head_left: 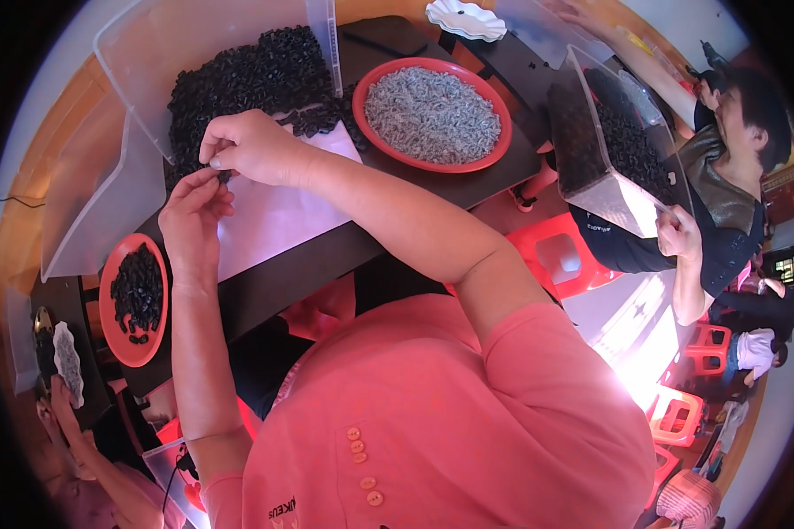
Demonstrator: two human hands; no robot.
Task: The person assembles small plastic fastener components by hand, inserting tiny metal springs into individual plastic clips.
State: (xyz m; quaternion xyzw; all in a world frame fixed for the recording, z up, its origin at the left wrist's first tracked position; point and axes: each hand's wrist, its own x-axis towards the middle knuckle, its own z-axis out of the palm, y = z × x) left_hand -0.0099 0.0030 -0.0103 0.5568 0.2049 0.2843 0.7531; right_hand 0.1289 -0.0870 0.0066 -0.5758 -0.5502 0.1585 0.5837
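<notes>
Black, glossy and stubby, one small piece [223, 176] sits at the fingertips of the left hand [194, 216], whose grip is pinching it; most of it is covered by the fingers, so its full shape cannot be told. The right hand [258, 148] arches over from the other side, thumb and forefinger bent in close above the piece, but whether that grip is closed on anything is too small to tell. Both hands meet over the left edge of a pale sheet [282, 207] spread on the dark bench [295, 264]. Just beyond them a heap of black pieces [247, 79] fills a translucent bin [137, 66] and spills onto the sheet's far edge, each short and chunky, catching light in little glints. More black parts [138, 291] lie loosely scattered in an orange-red plate [108, 300] near the left forearm. Over to the right, a larger red plate [505, 132] is piled with slim, silvery-grey pieces [432, 115], tangled at all angles and paler than anything in the bin. Farther right, a co-worker's hand [679, 234] holds the corner of a clear box [631, 198] that contains similar black parts.
</notes>
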